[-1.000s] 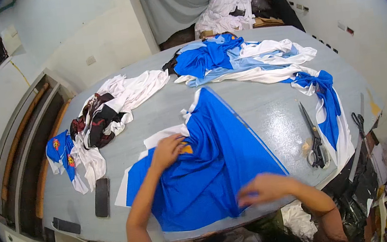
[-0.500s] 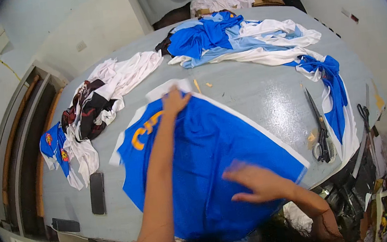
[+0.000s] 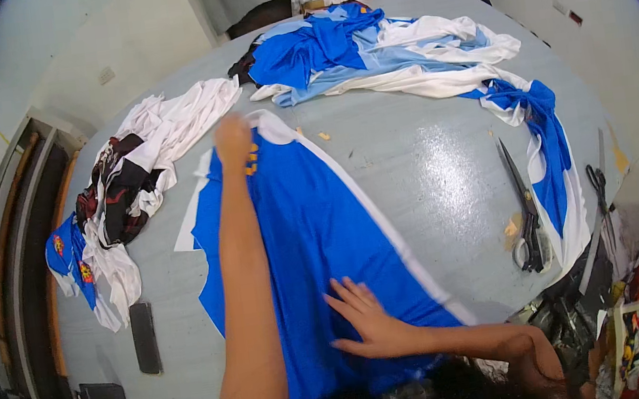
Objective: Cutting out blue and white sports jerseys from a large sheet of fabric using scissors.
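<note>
A blue fabric piece (image 3: 314, 224) with white margins and some orange lettering lies on the table in front of me, partly under my arms. At its far left corner is my left hand (image 3: 233, 142), smeared by motion, so its fingers do not show clearly. Much of the lettering is hidden behind my left forearm. My right hand (image 3: 370, 322) rests on the near part of the blue fabric, fingers spread and palm down, holding nothing.
Large black-handled scissors (image 3: 526, 210) lie on the grey table (image 3: 403, 165) to the right. Blue and white fabric (image 3: 547, 139) curves beyond them. Heaped garments (image 3: 309, 49) are at the back, white and dark ones (image 3: 160, 135) at left. A black phone-like slab (image 3: 145, 338) lies at near left.
My left hand has moved left along the fabric's far end. My right hand has shifted left and down onto the fabric. The piece's right edge has moved left, and the view has shifted slightly.
</note>
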Demonstrator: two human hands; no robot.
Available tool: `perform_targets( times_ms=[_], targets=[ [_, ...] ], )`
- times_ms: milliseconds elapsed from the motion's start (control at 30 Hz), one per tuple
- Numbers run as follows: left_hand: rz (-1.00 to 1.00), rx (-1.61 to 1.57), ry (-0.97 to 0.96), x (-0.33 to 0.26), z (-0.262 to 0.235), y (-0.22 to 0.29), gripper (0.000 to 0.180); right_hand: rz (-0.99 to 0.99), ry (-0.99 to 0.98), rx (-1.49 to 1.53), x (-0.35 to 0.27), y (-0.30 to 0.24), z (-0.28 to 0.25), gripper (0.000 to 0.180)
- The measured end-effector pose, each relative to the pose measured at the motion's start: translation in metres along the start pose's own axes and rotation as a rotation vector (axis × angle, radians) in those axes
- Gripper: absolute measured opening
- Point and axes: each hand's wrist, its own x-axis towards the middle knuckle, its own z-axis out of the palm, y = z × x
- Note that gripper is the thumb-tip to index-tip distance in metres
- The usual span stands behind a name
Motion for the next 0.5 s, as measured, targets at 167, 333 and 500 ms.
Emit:
perform_targets(
  times_ms=[167, 333, 500],
  targets=[
    [0.079, -0.209, 0.257, -0.015, -0.055, 0.046, 0.035, -0.095, 0.051, 0.14, 0.023, 0.015, -0.044, 0.046],
    [-0.369, -0.099, -0.556, -0.138, -0.104, 0.094, 0.064, -0.015, -0.088, -0.299, -0.033, 0.024, -0.076, 0.051],
    [-0.294, -0.024, -0.471, -0.161, -0.086, -0.001, 0.069, -0.026, -0.182, -0.343, -0.084, 0.007, -0.076, 0.052]
  ],
)
